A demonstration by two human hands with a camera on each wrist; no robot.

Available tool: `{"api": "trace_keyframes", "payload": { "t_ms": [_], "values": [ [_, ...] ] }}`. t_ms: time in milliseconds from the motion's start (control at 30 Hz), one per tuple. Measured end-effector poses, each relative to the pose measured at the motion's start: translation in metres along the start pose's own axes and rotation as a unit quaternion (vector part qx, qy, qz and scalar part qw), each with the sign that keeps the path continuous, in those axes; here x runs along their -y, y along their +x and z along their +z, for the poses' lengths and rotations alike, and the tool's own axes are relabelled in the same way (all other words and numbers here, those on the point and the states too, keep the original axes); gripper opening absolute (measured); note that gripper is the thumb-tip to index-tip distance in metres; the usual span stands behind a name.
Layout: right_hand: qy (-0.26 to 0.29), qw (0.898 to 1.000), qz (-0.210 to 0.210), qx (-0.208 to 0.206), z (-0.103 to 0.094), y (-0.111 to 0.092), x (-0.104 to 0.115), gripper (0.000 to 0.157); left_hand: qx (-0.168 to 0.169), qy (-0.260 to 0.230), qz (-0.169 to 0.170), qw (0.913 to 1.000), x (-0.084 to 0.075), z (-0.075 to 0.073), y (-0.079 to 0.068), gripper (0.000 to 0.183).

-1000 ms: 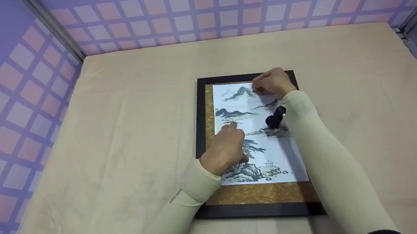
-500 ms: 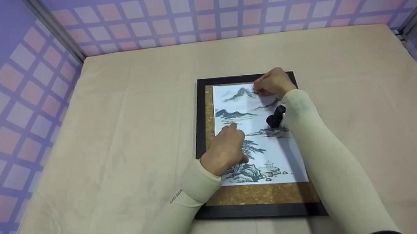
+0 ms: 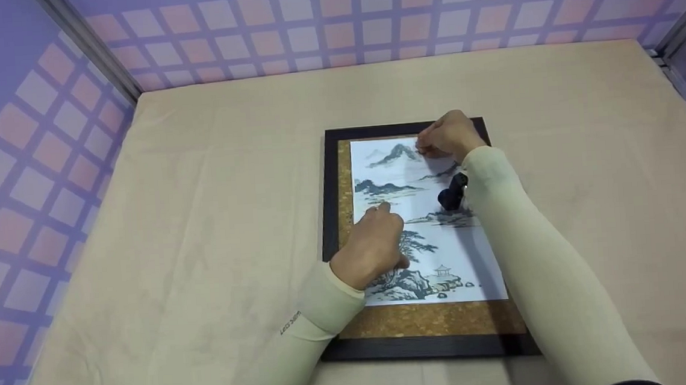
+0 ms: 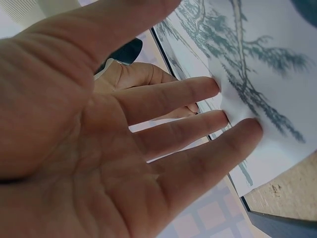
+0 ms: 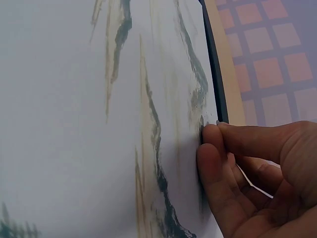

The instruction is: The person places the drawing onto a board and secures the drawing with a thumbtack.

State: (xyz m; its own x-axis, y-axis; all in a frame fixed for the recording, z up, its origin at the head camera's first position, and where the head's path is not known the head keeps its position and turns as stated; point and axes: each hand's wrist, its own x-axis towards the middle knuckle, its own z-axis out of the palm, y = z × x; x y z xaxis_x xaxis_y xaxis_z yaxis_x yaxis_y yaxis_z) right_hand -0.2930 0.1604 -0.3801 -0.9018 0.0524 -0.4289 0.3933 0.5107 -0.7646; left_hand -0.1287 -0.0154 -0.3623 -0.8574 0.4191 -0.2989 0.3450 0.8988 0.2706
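A paper with an ink landscape painting (image 3: 443, 246) lies on a cork board (image 3: 424, 319) inside a black frame (image 3: 414, 347). My left hand (image 3: 374, 244) rests on its left part. In the left wrist view, the extended fingers (image 4: 237, 141) touch the paper with their tips, and the paper dips slightly there. My right hand (image 3: 451, 135) is at the upper part of the paper, near the top edge. In the right wrist view, its thumb and forefinger (image 5: 213, 134) pinch together against the paper; what lies between them is tiny and mostly hidden.
The framed board lies on a table with a beige cloth (image 3: 228, 194). Checked purple and pink walls (image 3: 307, 32) rise at the back and left, with a metal post (image 3: 91, 50) at the corner. A black device (image 3: 453, 194) under the right wrist hangs over the paper.
Almost nothing differs. Both hands keep their places on the paper, and the right wrist shifts only very slightly.
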Motion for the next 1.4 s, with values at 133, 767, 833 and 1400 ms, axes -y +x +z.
{"api": "trace_keyframes", "payload": {
  "t_ms": [133, 767, 833, 1400],
  "values": [
    [0.002, 1.000, -0.004, 0.005, -0.0008, -0.0010, 0.0007, 0.019, 0.002, 0.001, 0.003, 1.0000, 0.0003, 0.0000, 0.0009, 0.031],
    [-0.014, 1.000, -0.021, 0.002, 0.0005, -0.0069, 0.0060, 0.021, 0.011, -0.013, -0.003, 0.9998, 0.0011, -0.0005, 0.0014, 0.029],
    [-0.018, 1.000, -0.023, 0.000, 0.0004, -0.0075, 0.0062, 0.021, 0.011, -0.010, -0.003, 0.9999, 0.0008, -0.0007, 0.0013, 0.030],
    [-0.026, 0.999, -0.024, 0.009, -0.0013, -0.0053, 0.0083, 0.019, 0.006, 0.008, -0.003, 0.9999, 0.0000, 0.0007, 0.0022, 0.039]
  ]
}}
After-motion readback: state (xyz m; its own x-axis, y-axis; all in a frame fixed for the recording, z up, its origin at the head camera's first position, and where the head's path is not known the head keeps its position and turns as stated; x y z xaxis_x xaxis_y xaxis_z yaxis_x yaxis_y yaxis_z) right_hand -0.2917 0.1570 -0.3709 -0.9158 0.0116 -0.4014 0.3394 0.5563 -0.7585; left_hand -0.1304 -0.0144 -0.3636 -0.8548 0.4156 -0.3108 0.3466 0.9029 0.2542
